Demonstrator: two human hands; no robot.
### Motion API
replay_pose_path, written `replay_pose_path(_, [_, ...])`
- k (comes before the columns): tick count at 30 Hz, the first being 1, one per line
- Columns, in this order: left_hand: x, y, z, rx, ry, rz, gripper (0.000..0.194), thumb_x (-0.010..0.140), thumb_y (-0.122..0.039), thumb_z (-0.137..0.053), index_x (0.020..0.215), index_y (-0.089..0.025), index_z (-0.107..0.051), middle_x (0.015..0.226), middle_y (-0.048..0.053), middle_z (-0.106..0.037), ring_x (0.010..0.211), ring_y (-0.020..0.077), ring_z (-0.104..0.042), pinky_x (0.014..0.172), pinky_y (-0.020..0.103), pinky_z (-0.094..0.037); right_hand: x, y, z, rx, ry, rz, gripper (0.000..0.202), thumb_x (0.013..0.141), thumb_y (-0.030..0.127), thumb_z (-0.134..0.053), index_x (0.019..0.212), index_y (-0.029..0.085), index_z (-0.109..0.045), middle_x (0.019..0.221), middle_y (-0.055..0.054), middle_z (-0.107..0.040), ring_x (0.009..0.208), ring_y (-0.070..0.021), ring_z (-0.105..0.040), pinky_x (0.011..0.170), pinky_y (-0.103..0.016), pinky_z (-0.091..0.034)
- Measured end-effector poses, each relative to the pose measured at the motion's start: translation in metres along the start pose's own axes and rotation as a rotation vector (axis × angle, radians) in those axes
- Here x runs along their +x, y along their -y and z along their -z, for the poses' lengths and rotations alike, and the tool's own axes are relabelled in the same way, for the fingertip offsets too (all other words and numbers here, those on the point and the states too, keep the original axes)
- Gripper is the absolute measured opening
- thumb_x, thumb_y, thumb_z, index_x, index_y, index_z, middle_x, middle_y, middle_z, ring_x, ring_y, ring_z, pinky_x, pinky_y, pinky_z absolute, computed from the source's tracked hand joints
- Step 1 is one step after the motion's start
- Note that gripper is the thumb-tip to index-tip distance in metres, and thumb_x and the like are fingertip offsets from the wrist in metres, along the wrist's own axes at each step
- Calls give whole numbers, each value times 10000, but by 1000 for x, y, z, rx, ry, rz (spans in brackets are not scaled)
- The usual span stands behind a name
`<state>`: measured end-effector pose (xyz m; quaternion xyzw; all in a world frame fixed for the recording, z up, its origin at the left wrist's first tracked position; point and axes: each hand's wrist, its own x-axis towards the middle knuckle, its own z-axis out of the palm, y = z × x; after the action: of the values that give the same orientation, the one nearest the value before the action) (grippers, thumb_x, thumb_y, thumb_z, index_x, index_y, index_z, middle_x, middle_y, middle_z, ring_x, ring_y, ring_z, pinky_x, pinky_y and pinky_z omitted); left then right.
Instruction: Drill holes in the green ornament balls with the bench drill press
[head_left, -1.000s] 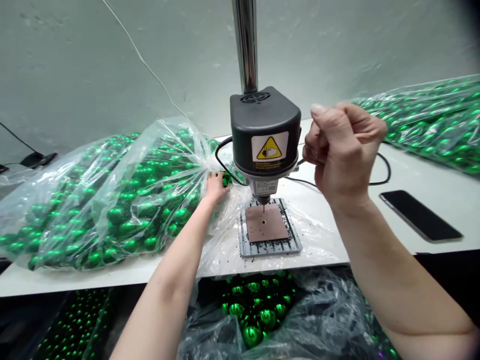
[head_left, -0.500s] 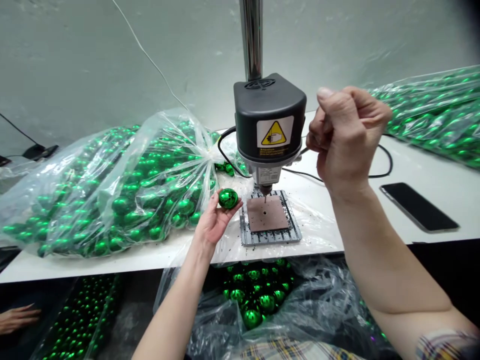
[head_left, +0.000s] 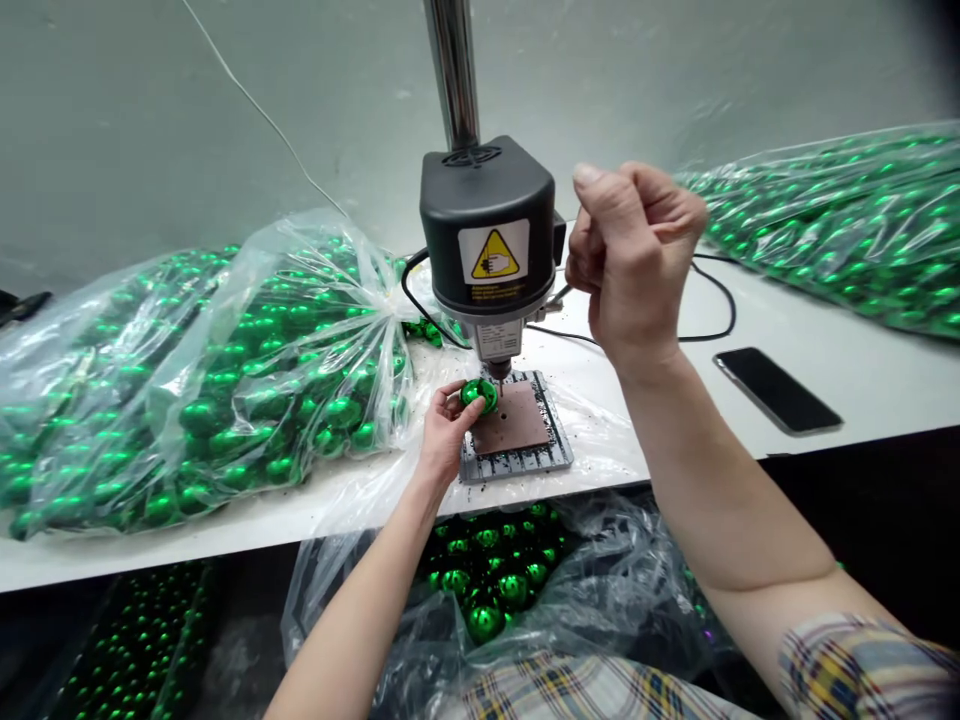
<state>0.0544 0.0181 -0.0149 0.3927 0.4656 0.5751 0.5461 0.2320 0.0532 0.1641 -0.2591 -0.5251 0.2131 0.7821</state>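
My left hand (head_left: 448,425) holds a shiny green ball (head_left: 478,397) between thumb and fingers, close beside the bit of a black bench drill (head_left: 487,225). Under the bit lies a brown square pad (head_left: 517,420) with a dark hole, on a grey slotted base plate (head_left: 559,455) strewn with dark bits. My right hand (head_left: 634,250) is raised at the right of the drill head, its fingers curled closed; what it grips, if anything, is hidden behind the fingers.
A clear bag of green balls (head_left: 247,400) fills the left of the white table (head_left: 247,530). Another bag (head_left: 847,230) lies at the back right. A black phone (head_left: 780,390) rests at the right. Below the front edge, more green balls (head_left: 484,622) sit in plastic.
My left hand has brought the ball rightward to the drill bit and now pinches it, where before it lay on open fingers. The whole view has shifted. A person's hand at the lower left has left view.
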Motion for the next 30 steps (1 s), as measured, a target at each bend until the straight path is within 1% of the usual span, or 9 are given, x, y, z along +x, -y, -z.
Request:
replay_pose_path(2, [2, 4, -3, 98, 21, -50, 611, 617, -360, -899, 1123, -176, -610, 959, 52, -736, 867, 164, -681, 824, 303, -517, 0, -1, 0, -36, 8, -5, 570, 903, 511, -660, 553, 241, -301, 427, 65, -314, 381, -77, -253, 386, -288, -210])
replay_pose_path(4, [5, 7, -5, 198, 36, -76, 603, 627, -357, -887, 1134, -176, -616, 973, 52, -725, 800, 152, -657, 747, 285, -508, 1, -2, 1, -56, 16, -6, 594, 903, 569, -639, 560, 239, -284, 431, 62, -314, 384, -76, -264, 390, -282, -234])
replay_pose_path(7, [6, 8, -8, 337, 55, -119, 586, 625, -329, -876, 1138, -176, -636, 986, 54, -711, 751, 148, -617, 677, 275, -484, 2, -4, 2, -87, 19, -10, 604, 892, 615, -631, 573, 238, -283, 438, 59, -316, 396, -79, -277, 395, -279, -266])
replay_pose_path(9, [5, 8, -8, 423, 71, -168, 565, 617, -293, -874, 1127, -178, -661, 1016, 64, -710, 804, 170, -622, 724, 297, -497, 3, -6, 3, -100, 19, -12, 595, 893, 615, -631, 582, 240, -290, 443, 59, -317, 401, -80, -282, 398, -279, -278])
replay_pose_path(11, [4, 8, -7, 500, 90, -222, 557, 611, -272, -879, 1126, -188, -683, 1066, 75, -707, 887, 200, -631, 816, 338, -509, 3, -7, 3, -103, 21, -12, 587, 896, 610, -630, 586, 241, -294, 447, 58, -322, 399, -80, -286, 396, -276, -281])
replay_pose_path(14, [1, 9, -3, 554, 133, -253, 577, 610, -280, -894, 1145, -201, -696, 1088, 81, -702, 993, 240, -630, 918, 389, -501, 3, -5, 3, -102, 15, -11, 590, 895, 607, -633, 585, 240, -291, 450, 57, -328, 392, -78, -292, 387, -270, -279])
replay_pose_path(18, [0, 13, -1, 544, 173, -236, 586, 643, -306, -887, 1179, -191, -681, 1097, 94, -698, 1046, 265, -630, 962, 424, -495, 2, -3, 3, -75, 13, -8, 592, 895, 576, -649, 579, 236, -281, 451, 59, -329, 385, -75, -293, 379, -266, -280])
replay_pose_path(24, [-1, 23, -10, 655, 149, -313, 547, 674, -252, -849, 1187, -208, -664, 1139, 94, -636, 1131, 276, -579, 1011, 439, -469, 3, -5, 4, -48, 21, 2, 593, 880, 556, -677, 575, 238, -280, 449, 62, -315, 380, -74, -272, 359, -275, -238])
replay_pose_path(30, [-3, 30, -10, 633, 140, -349, 500, 776, -358, -788, 1236, -226, -642, 1207, 104, -618, 1180, 276, -563, 1064, 454, -425, 4, -6, 5, -66, 30, 7, 594, 879, 599, -664, 596, 238, -286, 465, 64, -315, 383, -77, -296, 373, -274, -289])
